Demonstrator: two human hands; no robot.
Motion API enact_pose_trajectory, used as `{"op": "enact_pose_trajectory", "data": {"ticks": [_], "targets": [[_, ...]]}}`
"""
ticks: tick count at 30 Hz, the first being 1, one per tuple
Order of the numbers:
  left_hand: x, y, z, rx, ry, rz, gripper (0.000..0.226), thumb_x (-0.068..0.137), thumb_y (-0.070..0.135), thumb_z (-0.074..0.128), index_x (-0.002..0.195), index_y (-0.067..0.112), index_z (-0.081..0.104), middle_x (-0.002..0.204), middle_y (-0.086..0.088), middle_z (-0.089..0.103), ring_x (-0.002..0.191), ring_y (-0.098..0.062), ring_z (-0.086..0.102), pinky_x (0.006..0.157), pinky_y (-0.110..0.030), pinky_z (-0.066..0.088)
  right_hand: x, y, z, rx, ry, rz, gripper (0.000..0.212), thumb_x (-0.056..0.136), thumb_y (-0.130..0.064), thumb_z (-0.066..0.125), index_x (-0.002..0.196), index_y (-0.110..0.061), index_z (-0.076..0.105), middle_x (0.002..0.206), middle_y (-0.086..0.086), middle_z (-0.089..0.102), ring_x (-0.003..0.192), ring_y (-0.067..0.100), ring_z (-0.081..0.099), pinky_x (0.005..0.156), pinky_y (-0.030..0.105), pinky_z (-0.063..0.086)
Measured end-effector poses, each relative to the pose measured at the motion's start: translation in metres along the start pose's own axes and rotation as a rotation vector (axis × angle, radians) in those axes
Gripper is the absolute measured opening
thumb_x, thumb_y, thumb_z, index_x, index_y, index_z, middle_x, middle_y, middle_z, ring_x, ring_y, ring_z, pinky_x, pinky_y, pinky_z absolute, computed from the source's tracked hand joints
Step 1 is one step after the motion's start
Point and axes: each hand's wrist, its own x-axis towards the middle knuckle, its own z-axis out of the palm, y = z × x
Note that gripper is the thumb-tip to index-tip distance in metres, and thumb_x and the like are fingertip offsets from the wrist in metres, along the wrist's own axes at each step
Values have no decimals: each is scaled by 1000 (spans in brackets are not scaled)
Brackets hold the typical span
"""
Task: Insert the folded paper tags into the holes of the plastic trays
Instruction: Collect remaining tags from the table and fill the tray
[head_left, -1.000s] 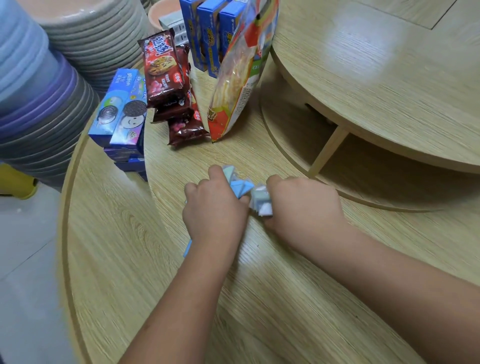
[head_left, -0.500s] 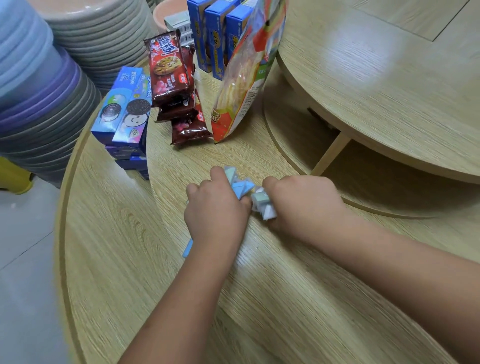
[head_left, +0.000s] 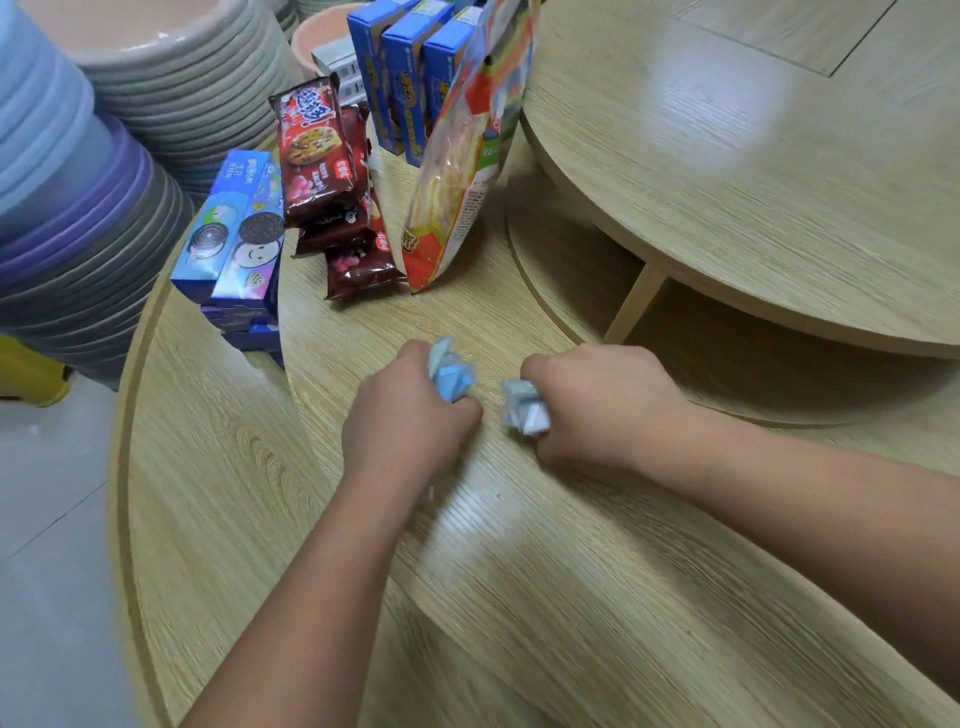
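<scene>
My left hand (head_left: 410, 415) is curled into a fist round a bunch of light blue folded paper tags (head_left: 451, 375), which stick out past the thumb side. My right hand (head_left: 597, 410) grips a second bunch of pale blue and white folded tags (head_left: 524, 410). Both fists rest low over the middle tier of a round wooden display table (head_left: 519, 571), a short gap between the two bunches. Stacks of plastic trays (head_left: 78, 234) in blue, purple and grey stand at the far left, apart from both hands. No tray holes show.
Behind my hands stand snack goods: blue cookie boxes (head_left: 234, 244), dark red cookie packs (head_left: 327, 171), an orange snack bag (head_left: 462, 156) and blue boxes (head_left: 400, 73). A higher round wooden tier (head_left: 753, 182) overhangs at the right. Beige stacked trays (head_left: 182, 67) sit at the back left.
The two bunches of tags, touching before, have come apart: my hands have drawn a little away from each other. The blue tag end below my left wrist is out of sight.
</scene>
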Motion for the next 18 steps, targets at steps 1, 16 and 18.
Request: {"op": "enact_pose_trajectory", "data": {"ticks": [1,16,18], "targets": [[-1,0,-2,-32,-32,-1,24,74,32,68,84,21,49,74,3,57,73,-24,59,58,-35,47,-1,2,0,13,-8,3,22,72,-33,64,87,-29,49,68,-8,49,59,11,46,47,25,27],[-51,40,40,-199,-37,-26,28,79,34,65,103,26,53,83,4,60,83,-23,59,63,-35,50,-35,33,14,335,-26,319,31,66,-55,63,75,-29,49,70,-10,55,62,6,51,49,24,33],[-58,47,48,-194,-1,-55,31,77,35,65,105,27,53,83,4,60,83,-24,58,59,-32,43,-39,39,13,463,-54,382,34,61,-56,63,74,-26,52,70,-8,58,63,10,56,51,25,38]]}}
